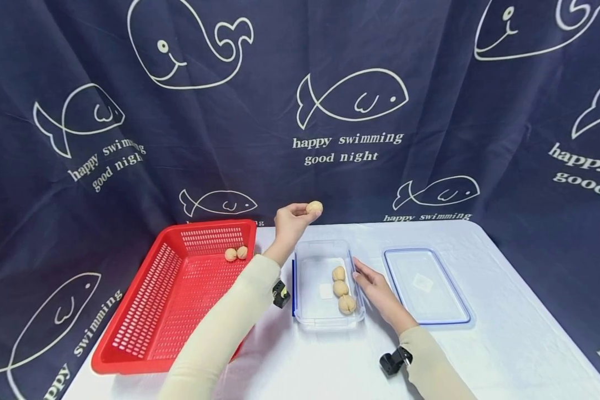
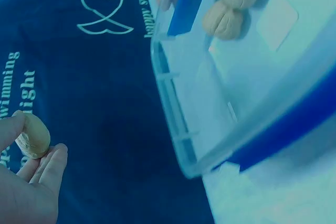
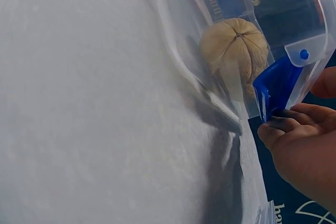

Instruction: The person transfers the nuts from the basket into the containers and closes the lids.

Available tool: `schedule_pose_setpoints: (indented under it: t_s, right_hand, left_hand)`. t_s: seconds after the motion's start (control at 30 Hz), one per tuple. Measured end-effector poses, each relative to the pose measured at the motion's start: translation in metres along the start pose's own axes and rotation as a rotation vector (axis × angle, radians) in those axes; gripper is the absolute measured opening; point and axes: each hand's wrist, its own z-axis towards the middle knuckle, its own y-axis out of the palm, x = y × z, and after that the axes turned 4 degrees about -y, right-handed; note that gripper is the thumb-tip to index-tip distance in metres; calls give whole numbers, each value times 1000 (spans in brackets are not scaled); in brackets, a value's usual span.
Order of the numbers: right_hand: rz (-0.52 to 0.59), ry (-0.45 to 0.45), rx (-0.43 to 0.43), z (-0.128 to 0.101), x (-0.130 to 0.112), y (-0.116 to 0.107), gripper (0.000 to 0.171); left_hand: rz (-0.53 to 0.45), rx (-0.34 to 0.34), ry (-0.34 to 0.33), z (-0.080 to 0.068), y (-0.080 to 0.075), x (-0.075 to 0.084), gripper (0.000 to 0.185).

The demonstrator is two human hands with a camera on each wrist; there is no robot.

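My left hand (image 1: 290,226) pinches a walnut (image 1: 314,207) between thumb and fingertips, raised over the far end of a clear plastic box (image 1: 325,321). The left wrist view shows this same walnut (image 2: 34,136) at the fingertips. Three walnuts (image 1: 340,289) lie in a row along the box's right side, beside a small white square. My right hand (image 1: 377,289) holds the box's right wall, its fingers (image 3: 294,124) curled at a blue latch (image 3: 278,85) that hangs down.
A red plastic basket (image 1: 125,364) stands on the left, with two walnuts (image 1: 236,254) in its far right corner. The box's blue-edged lid (image 1: 427,286) lies flat on the white tablecloth (image 1: 505,333) at right. A dark blue printed curtain (image 1: 330,183) hangs behind the table.
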Motion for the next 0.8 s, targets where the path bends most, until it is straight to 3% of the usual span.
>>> schedule_pose_setpoints:
  t_s: [0.37,0.6,0.8]
  right_hand:
    - [-8,15,7,0,0,1,51]
    - [-19,39,-5,-3,-8,2,51]
    - [-9,37,-3,-1,-5,2,50]
  left_hand:
    - [-3,-37,-57,-1,31,-16,30]
    - [19,-73,-72,0,41,-34,30]
    - [69,-117,-51,-3,46,-40,30]
